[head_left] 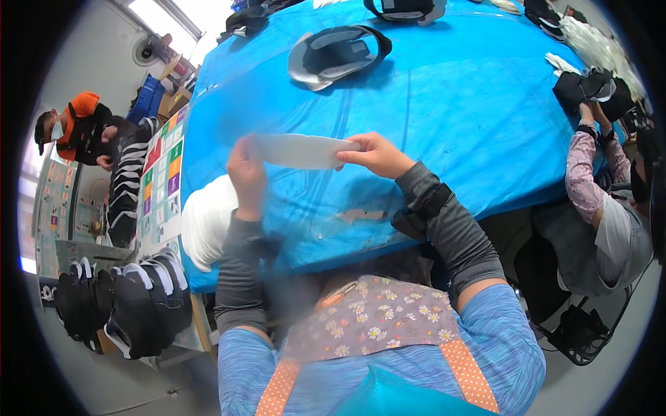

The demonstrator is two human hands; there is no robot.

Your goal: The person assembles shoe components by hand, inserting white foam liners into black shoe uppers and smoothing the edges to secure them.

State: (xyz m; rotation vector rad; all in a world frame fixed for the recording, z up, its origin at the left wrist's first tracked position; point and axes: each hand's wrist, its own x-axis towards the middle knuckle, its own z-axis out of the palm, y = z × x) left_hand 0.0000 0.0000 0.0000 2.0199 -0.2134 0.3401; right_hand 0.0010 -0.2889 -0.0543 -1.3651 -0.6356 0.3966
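My left hand (246,173) and my right hand (380,155) hold a thin white curved strip (298,152) stretched level between them, above the blue-covered table (423,125). The right thumb and fingers pinch its right end. My left fingers close on the other end, somewhat blurred. Just left of my left forearm, at the table's edge, lies a pile of white material (208,220). Farther off on the table rests a black and grey cap-like piece (340,55) with a pale rim, its hollow side up.
Another dark cap-like piece (406,10) lies at the far edge. Black pieces with white edges hang in rows (149,298) at lower left. A person in orange and black (83,128) stands at left; another person's hands (591,114) handle black pieces at right.
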